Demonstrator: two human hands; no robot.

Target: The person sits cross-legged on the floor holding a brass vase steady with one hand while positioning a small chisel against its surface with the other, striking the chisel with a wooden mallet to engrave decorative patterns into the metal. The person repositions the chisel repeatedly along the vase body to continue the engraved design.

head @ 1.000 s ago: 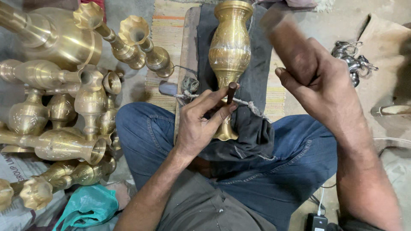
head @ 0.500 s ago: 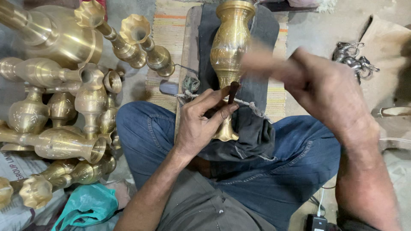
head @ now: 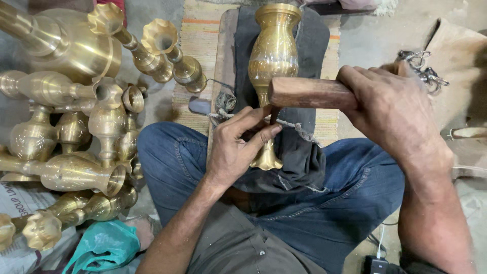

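- Landmark: brass vase (head: 274,56), lying on a dark cloth (head: 304,152) over the lap.
- Left of the vase: striped mat (head: 200,40) bare in a narrow lane; a small coil of wire (head: 224,101) lies at its lower end.
- Further left: massed brass vessels (head: 91,101) block passage (flared mouths point toward the lane).
- Across the vase's neck: wooden mallet (head: 304,92), gripped by the right hand (head: 390,111), bars the way.
- At the vase's foot: left hand (head: 238,147) occupies the gap.
- Right of the vase: open floor, then metal clips (head: 423,68).
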